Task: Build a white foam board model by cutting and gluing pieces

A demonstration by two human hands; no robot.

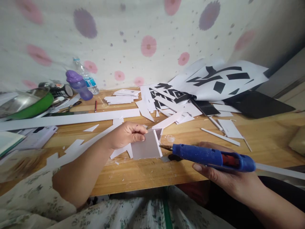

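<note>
My left hand pinches the top edge of a white foam board piece, holding it upright above the wooden table. A narrow strip or folded side runs along the piece's right edge. In my right hand lies a blue hot glue gun, the fingers wrapped round its body. Its metal nozzle points left and is at, or very close to, the right edge of the board piece. A white glue stick sticks out of the gun's back end. Whether glue is coming out I cannot tell.
White offcuts and strips lie about the wooden table. Paper with black shapes is heaped at the back right beside a dark sheet. A purple bottle, a water bottle and a green-rimmed bowl stand back left.
</note>
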